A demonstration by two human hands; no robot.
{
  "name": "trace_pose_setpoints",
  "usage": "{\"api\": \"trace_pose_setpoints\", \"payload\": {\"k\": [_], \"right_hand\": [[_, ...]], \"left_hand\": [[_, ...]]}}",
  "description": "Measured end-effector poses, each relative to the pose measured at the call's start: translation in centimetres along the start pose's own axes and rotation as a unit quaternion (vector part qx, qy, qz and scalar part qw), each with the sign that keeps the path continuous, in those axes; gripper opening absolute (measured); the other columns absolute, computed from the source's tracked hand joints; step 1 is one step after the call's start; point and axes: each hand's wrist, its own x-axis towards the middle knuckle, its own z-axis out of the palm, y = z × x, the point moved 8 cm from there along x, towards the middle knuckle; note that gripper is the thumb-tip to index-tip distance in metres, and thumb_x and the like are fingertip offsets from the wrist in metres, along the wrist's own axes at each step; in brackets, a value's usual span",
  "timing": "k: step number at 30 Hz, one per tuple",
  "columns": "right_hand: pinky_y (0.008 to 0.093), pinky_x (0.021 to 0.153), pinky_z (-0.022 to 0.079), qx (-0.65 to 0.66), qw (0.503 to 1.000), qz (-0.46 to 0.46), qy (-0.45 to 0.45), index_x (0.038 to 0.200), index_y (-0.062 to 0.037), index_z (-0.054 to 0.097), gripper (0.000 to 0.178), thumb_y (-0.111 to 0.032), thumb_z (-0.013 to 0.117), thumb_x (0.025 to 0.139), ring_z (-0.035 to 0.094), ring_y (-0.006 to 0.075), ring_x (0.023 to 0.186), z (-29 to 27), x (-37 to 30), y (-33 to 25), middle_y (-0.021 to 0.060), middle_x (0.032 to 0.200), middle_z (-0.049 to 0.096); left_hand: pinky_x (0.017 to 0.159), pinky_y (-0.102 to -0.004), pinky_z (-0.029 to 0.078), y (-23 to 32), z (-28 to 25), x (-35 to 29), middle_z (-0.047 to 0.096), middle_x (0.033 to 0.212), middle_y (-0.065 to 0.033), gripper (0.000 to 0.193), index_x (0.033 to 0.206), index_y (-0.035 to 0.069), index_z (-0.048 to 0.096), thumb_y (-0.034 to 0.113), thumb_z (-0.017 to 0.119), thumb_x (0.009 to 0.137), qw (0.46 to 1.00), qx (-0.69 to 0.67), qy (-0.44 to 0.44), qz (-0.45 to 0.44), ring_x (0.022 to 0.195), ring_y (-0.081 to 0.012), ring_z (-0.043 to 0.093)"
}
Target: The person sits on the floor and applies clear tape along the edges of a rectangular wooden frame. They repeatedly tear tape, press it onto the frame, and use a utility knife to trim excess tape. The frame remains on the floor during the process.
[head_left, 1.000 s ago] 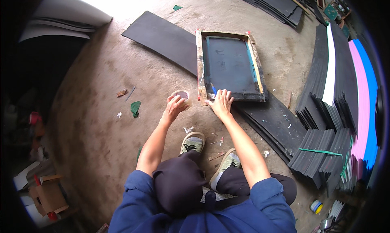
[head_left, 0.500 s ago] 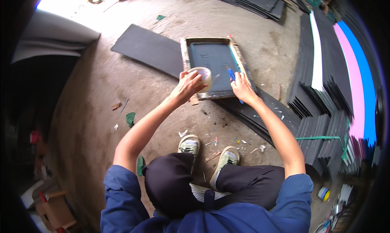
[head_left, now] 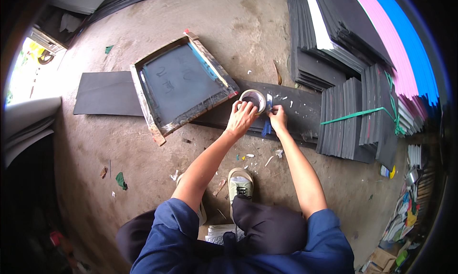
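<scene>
My left hand [head_left: 242, 117] is closed on a roll of packing tape [head_left: 258, 100], its ring opening facing up. Close beside it on the right, my right hand [head_left: 277, 118] grips a slim blue utility knife [head_left: 267, 127], blurred by motion, which shows above and below the fingers. Both hands are over the dark foam sheets [head_left: 300, 109], just off the right corner of a wooden-framed printing screen [head_left: 224, 97]. The screen lies tilted across the sheets, with dark mesh and faint marks on it.
To the right stand stacks of black sheets [head_left: 344, 116] bound with green cord [head_left: 355, 115]. Behind them are pink sheets [head_left: 384, 35] and blue sheets [head_left: 405, 40]. Scraps [head_left: 279, 153] litter the concrete floor near my shoe [head_left: 240, 184]. A green scrap [head_left: 121, 180] lies left.
My view has turned to the right. Both hands, with the tape roll and knife, have moved off the screen to its right side and closer together.
</scene>
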Motion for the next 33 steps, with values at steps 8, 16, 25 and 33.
{"api": "trace_pose_setpoints", "payload": {"k": [8, 16, 25, 33], "right_hand": [[0.0392, 0.088, 0.040, -0.101, 0.991, -0.086, -0.014, 0.103, -0.0026, 0.056, 0.023, -0.005, 0.056, 0.080, 0.049, 0.0342, 0.099, 1.2, 0.8, 0.0, 0.0196, 0.101, 0.051], [0.0385, 0.086, 0.043, 0.019, 0.975, -0.216, -0.042, 0.100, -0.0029, 0.059, 0.020, -0.003, 0.055, 0.081, 0.055, 0.0327, 0.097, 2.4, 3.3, -12.2, 0.0177, 0.098, 0.058], [0.0391, 0.087, 0.044, -0.084, 0.975, -0.180, -0.098, 0.111, -0.0070, 0.058, 0.026, -0.014, 0.048, 0.088, 0.058, 0.0324, 0.101, 10.5, 6.0, -14.2, 0.0180, 0.105, 0.062], [0.0368, 0.087, 0.045, -0.068, 0.980, -0.169, -0.075, 0.111, -0.0024, 0.059, 0.029, -0.014, 0.050, 0.085, 0.060, 0.0313, 0.099, 10.6, 3.8, -14.0, 0.0203, 0.104, 0.062]], "left_hand": [[0.095, -0.0457, 0.029, -0.8, 2.2, -1.1, 0.048, 0.099, -0.0037, 0.033, 0.103, 0.012, 0.052, 0.026, 0.066, 0.076, 0.995, -0.012, -0.101, 0.008, 0.103, -0.0200, 0.046], [0.101, -0.0478, 0.023, -12.9, -13.2, -7.1, 0.038, 0.122, -0.0139, 0.065, 0.125, 0.008, 0.040, 0.032, 0.070, 0.073, 0.984, 0.048, -0.070, -0.159, 0.117, -0.0329, 0.034], [0.098, -0.0398, 0.035, -28.4, -11.9, -23.0, 0.041, 0.124, -0.0269, 0.087, 0.135, -0.006, 0.021, 0.048, 0.061, 0.079, 0.740, -0.139, 0.153, -0.641, 0.114, -0.0358, 0.045], [0.087, -0.0274, 0.043, -27.4, -11.5, -23.4, 0.060, 0.110, -0.0098, 0.062, 0.130, 0.001, 0.042, 0.010, 0.059, 0.071, 0.722, -0.352, 0.225, -0.552, 0.097, -0.0149, 0.057]]}}
